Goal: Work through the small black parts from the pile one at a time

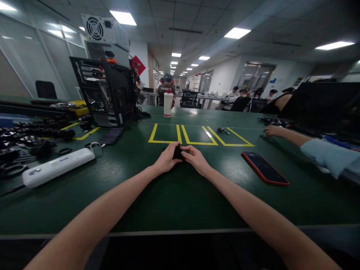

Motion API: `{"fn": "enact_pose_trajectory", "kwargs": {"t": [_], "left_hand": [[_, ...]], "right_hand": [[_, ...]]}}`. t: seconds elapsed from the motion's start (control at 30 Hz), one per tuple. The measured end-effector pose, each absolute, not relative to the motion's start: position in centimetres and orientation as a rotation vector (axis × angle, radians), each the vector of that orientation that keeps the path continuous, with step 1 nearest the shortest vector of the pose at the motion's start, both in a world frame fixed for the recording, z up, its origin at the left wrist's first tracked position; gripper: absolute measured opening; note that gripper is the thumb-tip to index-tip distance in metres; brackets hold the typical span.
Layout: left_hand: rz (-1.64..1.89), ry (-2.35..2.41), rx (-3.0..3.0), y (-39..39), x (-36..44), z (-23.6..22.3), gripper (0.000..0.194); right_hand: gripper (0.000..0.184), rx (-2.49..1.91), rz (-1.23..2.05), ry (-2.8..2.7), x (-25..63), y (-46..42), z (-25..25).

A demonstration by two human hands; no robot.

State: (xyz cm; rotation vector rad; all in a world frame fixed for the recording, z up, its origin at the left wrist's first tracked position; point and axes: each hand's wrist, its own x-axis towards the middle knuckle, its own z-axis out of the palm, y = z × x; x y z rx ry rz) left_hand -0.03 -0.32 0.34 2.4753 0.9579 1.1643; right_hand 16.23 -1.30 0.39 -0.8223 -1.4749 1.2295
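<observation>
Fingers of the left hand and right hand grip a black part mid-frame; a phone lies on the tabletop at frame right.

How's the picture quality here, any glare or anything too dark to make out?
Head view: white rectangular ceiling lights leave glare on the glossy green tabletop; head view, centre: the small black object between the left hand and right hand is too dark for detail; head view, bottom: bare forearms look stretched.
</observation>
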Motion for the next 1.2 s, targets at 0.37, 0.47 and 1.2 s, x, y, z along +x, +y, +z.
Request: {"fn": "enact_pose_trajectory", "kwargs": {"t": [0.37, 0.47, 1.2], "left_hand": [[1.161, 0.963, 2.461, -0.6, -0.1, 0.7, 0.067], [1.154, 0.966, 2.457, -0.7, -0.1, 0.8, 0.065], [1.150, 0.975, 2.448, -0.7, 0.0, 0.7, 0.066]], "right_hand": [[0.031, -0.809, 1.266, -1.440, 16.0, -1.2, 0.5], [0.028, -0.824, 1.277, -1.420, 15.9, -1.6, 0.7], [0.028, -0.892, 1.245, -1.428, 16.1, -1.5, 0.6]]}}
